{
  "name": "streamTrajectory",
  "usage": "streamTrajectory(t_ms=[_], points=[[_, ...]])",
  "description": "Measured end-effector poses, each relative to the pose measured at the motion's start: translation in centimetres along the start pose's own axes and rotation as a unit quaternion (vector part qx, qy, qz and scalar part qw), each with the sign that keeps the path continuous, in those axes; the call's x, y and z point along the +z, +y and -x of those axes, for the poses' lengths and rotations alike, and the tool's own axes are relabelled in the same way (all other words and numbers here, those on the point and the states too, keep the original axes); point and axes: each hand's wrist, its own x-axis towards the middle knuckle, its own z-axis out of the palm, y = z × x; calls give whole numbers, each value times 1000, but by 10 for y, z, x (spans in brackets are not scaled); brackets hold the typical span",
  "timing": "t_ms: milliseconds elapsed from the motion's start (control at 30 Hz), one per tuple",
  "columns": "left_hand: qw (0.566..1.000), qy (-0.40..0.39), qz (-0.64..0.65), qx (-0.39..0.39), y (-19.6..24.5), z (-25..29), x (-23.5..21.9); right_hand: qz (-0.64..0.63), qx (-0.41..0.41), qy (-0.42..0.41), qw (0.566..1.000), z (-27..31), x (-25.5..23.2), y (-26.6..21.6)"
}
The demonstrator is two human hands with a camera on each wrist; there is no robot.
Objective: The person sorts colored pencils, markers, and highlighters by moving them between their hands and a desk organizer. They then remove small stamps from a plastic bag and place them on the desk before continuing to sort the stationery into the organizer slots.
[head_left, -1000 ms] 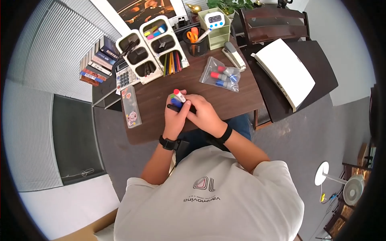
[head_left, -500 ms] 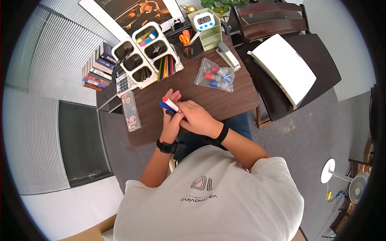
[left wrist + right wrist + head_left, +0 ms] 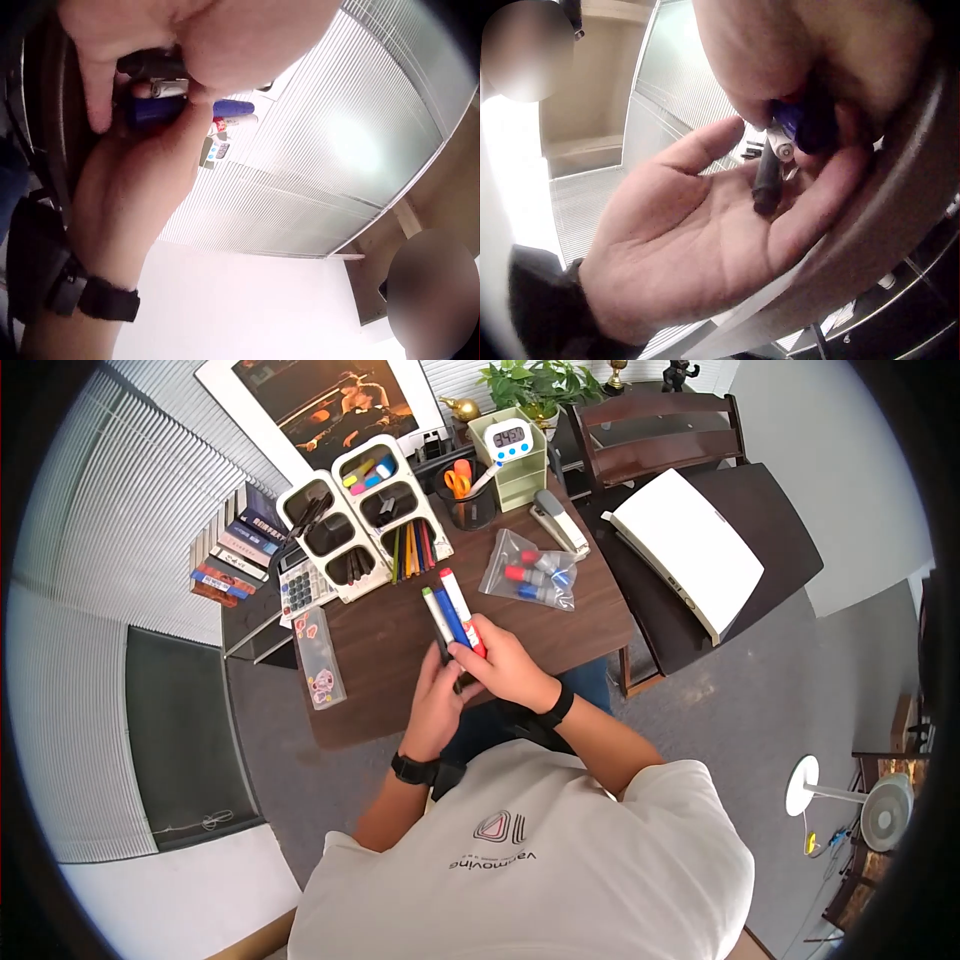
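Observation:
In the head view, the right hand (image 3: 507,668) grips a bundle of markers: a green-capped one (image 3: 431,600), a blue one (image 3: 452,616) and a red-capped white one (image 3: 454,594). Their capped ends point toward the far side of the table. The left hand (image 3: 432,708) is beneath and beside the bundle. A dark marker (image 3: 768,180) lies against the left palm (image 3: 697,232) in the right wrist view, with the thumb extended away from it. The left wrist view has the right hand (image 3: 139,180) around a blue marker (image 3: 157,111); overlapping fingers hide the lower ends.
A clear bag of red and blue markers (image 3: 530,573) and a stapler (image 3: 560,523) lie to the right. Organizer compartments (image 3: 366,525), a pen cup (image 3: 468,510) and a timer (image 3: 509,440) stand behind. A sticker-covered case (image 3: 320,665) lies left; a white device (image 3: 690,555) is farther right.
The markers, earlier low between both hands and tilted left, now extend away side by side in the right hand. The left hand has moved lower, beneath them. The green-capped marker shows again.

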Motion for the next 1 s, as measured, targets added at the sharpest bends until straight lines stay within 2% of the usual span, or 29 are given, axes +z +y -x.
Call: streamTrajectory(t_ms=[67,133,200,333,400,467,533,600,700,800,900,933,967,1000], points=[[997,55,-25,-52,-5,7,-3,12,-3,-10,1000,1,2,-3],[995,77,-60,-24,3,12,-8,21,-11,-23,999,1,5,-3],[983,69,-132,-106,17,18,-22,33,-27,-7,999,3,5,0],[975,126,-173,-62,62,14,-44,-53,34,-1,998,4,6,-4],[988,132,-75,-11,94,-8,-50,-37,23,-4,999,3,6,-3],[985,124,104,-56,122,-47,-69,-29,27,-10,999,3,6,-6],[958,53,258,-112,145,-86,-92,-23,21,-9,999,4,6,-5],[944,7,304,-128,160,-118,-107,-16,13,-4,1000,5,6,-5],[949,10,293,-119,163,-134,-108,-47,1,16,999,7,8,-4],[955,60,273,-99,151,-125,-102,-34,12,6,999,7,7,-4],[989,55,133,-30,128,-89,-83,-25,6,-6,1000,7,6,-6],[999,29,34,15,114,-66,-73,-26,7,-8,1000,7,6,-5],[978,5,-193,74,105,-43,-59,-31,6,-7,999,7,6,-4],[986,9,-167,-25,104,-17,-36,-37,7,-6,999,7,6,-3]])
